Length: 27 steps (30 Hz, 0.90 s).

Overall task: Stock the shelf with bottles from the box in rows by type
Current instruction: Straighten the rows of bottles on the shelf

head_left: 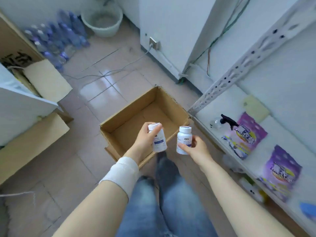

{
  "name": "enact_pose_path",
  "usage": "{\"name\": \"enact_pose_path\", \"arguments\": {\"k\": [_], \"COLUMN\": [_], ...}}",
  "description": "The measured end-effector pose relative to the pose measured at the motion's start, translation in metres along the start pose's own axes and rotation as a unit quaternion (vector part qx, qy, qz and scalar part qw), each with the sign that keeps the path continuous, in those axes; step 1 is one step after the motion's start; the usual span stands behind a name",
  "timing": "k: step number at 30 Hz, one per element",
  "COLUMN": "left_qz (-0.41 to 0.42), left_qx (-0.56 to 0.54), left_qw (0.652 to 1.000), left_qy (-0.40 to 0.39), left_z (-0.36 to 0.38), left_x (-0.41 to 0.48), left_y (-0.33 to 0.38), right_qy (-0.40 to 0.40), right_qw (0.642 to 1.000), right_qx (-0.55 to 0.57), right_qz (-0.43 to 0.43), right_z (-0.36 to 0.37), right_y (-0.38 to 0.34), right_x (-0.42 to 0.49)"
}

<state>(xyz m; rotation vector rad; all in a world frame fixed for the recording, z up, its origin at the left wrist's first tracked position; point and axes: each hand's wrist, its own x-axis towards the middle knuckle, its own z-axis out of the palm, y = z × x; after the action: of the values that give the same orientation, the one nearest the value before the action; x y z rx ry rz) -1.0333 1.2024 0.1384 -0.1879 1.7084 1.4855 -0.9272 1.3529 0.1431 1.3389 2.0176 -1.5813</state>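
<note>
Both hands are up over the open cardboard box (130,124) on the floor. The left hand (145,139) has its fingers wrapped around one white bottle (159,142), and the right hand (196,147) pinches another white bottle (183,140) (same blue label). The shelf (266,151) sits off to the right with purple packets (246,134) on it.

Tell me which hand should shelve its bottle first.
Right, probably. The right hand with the right bottle is nearer the shelf on that side; the left hand holds the left bottle over the box, farther away.
</note>
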Motion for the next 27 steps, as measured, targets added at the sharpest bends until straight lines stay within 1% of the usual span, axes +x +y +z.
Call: {"name": "enact_pose_path", "arguments": {"k": [5, 8, 11, 17, 20, 23, 27], "left_qz": [0.047, 0.095, 0.128, 0.218, 0.259, 0.278, 0.303], "left_qx": [0.096, 0.152, 0.188, 0.243, 0.251, 0.257, 0.258], "left_qw": [0.989, 0.971, 0.948, 0.886, 0.849, 0.813, 0.766], "left_qy": [-0.106, -0.16, -0.223, -0.33, -0.386, -0.443, -0.505], "left_z": [0.074, 0.132, 0.197, 0.35, 0.43, 0.502, 0.584], "left_x": [-0.049, -0.082, -0.125, -0.238, -0.308, -0.375, -0.448], "left_y": [0.012, 0.016, 0.01, -0.015, -0.029, -0.038, -0.041], "right_qy": [0.104, 0.166, 0.226, 0.347, 0.402, 0.452, 0.503], "right_qw": [0.988, 0.969, 0.946, 0.889, 0.858, 0.826, 0.793], "right_qx": [0.114, 0.182, 0.233, 0.296, 0.313, 0.328, 0.329], "right_qz": [0.015, 0.016, -0.001, -0.05, -0.062, -0.078, -0.103], "right_z": [-0.048, -0.084, -0.126, -0.233, -0.29, -0.346, -0.416], "right_y": [0.054, 0.088, 0.127, 0.229, 0.282, 0.327, 0.363], "right_x": [-0.082, -0.125, -0.173, -0.283, -0.344, -0.399, -0.457]}}
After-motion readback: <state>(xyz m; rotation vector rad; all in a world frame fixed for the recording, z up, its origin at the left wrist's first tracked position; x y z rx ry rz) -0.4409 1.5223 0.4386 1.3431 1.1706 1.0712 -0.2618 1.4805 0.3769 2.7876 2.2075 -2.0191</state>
